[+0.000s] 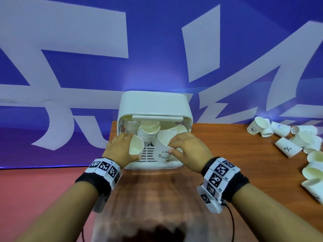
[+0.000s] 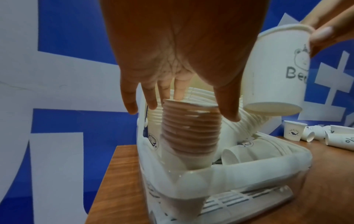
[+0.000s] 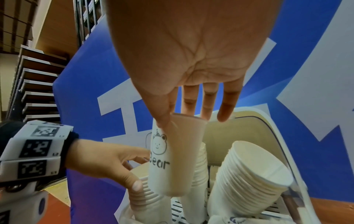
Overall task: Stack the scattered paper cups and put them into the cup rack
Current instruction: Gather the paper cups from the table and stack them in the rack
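The white cup rack point(image 1: 153, 105) stands on the table with its lid swung up. Several stacks of paper cups point(image 1: 148, 133) lean inside it. My left hand point(image 1: 125, 145) grips the top of a tall stack of cups point(image 2: 191, 128) that stands in the rack's front left corner. My right hand point(image 1: 172, 147) pinches the rim of a single white cup printed "Bear" point(image 1: 162, 149) between thumb and forefinger. That Bear cup point(image 3: 168, 159) hangs mouth up over the rack's slotted floor, just right of the left stack point(image 3: 145, 197). In the left wrist view the Bear cup point(image 2: 277, 68) shows at upper right.
Several loose paper cups point(image 1: 297, 145) lie scattered on the wooden table point(image 1: 227, 163) at the far right. A blue banner wall rises right behind the rack. The table's left edge runs beside the rack, with red floor point(image 1: 35, 189) beyond.
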`<state>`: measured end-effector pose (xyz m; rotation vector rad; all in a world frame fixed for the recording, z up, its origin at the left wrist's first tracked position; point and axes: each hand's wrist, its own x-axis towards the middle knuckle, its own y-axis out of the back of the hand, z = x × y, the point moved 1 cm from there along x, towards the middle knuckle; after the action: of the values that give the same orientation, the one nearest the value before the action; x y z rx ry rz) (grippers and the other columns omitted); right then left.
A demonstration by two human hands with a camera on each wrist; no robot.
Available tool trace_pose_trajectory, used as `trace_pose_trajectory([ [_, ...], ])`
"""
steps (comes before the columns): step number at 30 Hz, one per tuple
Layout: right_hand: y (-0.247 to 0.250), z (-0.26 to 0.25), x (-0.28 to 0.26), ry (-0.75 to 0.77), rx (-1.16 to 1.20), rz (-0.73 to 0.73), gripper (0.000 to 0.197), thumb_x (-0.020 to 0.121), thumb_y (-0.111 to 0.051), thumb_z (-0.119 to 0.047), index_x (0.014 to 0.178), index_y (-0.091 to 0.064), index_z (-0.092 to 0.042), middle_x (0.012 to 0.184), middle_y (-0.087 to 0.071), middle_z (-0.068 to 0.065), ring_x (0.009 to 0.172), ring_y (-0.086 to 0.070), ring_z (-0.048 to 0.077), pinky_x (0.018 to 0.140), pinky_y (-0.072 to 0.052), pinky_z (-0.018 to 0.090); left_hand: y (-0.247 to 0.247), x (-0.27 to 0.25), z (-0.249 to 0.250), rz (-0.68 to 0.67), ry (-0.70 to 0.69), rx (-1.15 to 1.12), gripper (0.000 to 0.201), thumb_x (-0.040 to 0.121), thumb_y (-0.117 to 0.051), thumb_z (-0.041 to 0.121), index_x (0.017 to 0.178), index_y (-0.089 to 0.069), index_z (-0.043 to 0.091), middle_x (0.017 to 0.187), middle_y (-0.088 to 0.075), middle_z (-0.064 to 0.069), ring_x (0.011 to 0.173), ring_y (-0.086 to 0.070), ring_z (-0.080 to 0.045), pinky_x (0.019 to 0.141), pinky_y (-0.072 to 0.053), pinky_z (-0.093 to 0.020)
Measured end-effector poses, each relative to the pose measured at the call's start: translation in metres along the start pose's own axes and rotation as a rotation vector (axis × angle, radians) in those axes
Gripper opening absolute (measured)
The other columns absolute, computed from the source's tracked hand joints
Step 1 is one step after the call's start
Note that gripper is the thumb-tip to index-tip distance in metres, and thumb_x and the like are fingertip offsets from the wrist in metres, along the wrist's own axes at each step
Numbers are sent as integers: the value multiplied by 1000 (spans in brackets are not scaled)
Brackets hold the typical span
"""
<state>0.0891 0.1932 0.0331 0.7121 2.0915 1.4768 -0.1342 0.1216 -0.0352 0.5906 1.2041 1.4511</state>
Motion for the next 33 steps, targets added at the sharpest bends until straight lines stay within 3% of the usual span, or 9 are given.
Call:
trace_pose_trajectory([
  [10, -3, -40, 23, 155, 52, 238, 34, 87, -46, -39, 91, -74, -20, 99, -69, -5, 106, -57, 27, 87, -45, 37, 19, -27, -13, 162, -101, -141, 108, 68, -67, 64, 148, -10, 22, 147, -29, -1, 130, -35, -24, 103, -37, -43],
  [14, -15, -48, 40, 201, -16, 191, 34, 86, -44, -38, 86, -74, -23, 100, -68, -5, 105, -58, 28, 87, -49, 41, 27, -32, -17, 226, -136, -170, 114, 63, -71, 63, 149, -8, 24, 145, -30, 0, 130, -34, -22, 103, -37, -42],
  [18, -32, -54, 56, 228, -117, 75, 23, 80, -53, -33, 79, -75, -25, 98, -69, -2, 99, -61, 28, 76, -52, 44, 29, -32, -20, 240, -129, -174, 114, 65, -70, 63, 150, -5, 22, 149, -26, 0, 134, -29, -20, 106, -33, -39],
  [19, -38, -54, 58, 237, -137, 52, 21, 78, -56, -31, 81, -75, -24, 100, -68, 0, 101, -61, 29, 77, -51, 45, 28, -32, -21, 239, -121, -178, 114, 65, -70, 64, 150, -5, 23, 149, -26, 0, 134, -29, -20, 106, -32, -39],
  [21, -48, -56, 62, 239, -181, -44, 21, 82, -58, -27, 96, -73, -21, 117, -63, 5, 117, -53, 31, 89, -41, 48, 27, -30, -24, 235, -106, -182, 115, 65, -69, 65, 149, -5, 24, 148, -27, 0, 134, -30, -20, 105, -33, -39],
  [23, -55, -56, 63, 223, -205, -169, 32, 88, -55, -32, 119, -62, -22, 140, -46, 6, 135, -35, 26, 106, -23, 47, 25, -30, -26, 229, -95, -165, 115, 64, -69, 66, 149, -4, 24, 147, -28, -1, 133, -32, -22, 104, -35, -40],
  [26, -59, -58, 64, 205, -220, -291, 45, 91, -51, -39, 134, -47, -27, 152, -27, 2, 143, -17, 19, 113, -7, 43, 24, -30, -27, 207, -74, -139, 116, 64, -68, 68, 149, -2, 23, 147, -26, -3, 132, -32, -24, 104, -37, -43],
  [29, -55, -60, 62, 208, -193, -321, 52, 90, -51, -40, 140, -38, -29, 155, -21, 1, 143, -16, 18, 114, -8, 41, 25, -32, -22, 196, -54, -122, 115, 65, -67, 66, 150, -1, 23, 148, -24, -3, 132, -32, -25, 103, -36, -43],
  [33, -31, -53, 49, 166, -59, -194, 51, 90, -52, -36, 139, -38, -31, 153, -25, -2, 139, -27, 19, 113, -16, 39, 34, -39, 0, 207, -80, -130, 100, 75, -67, 55, 149, -7, 24, 148, -24, -2, 133, -30, -25, 104, -36, -44],
])
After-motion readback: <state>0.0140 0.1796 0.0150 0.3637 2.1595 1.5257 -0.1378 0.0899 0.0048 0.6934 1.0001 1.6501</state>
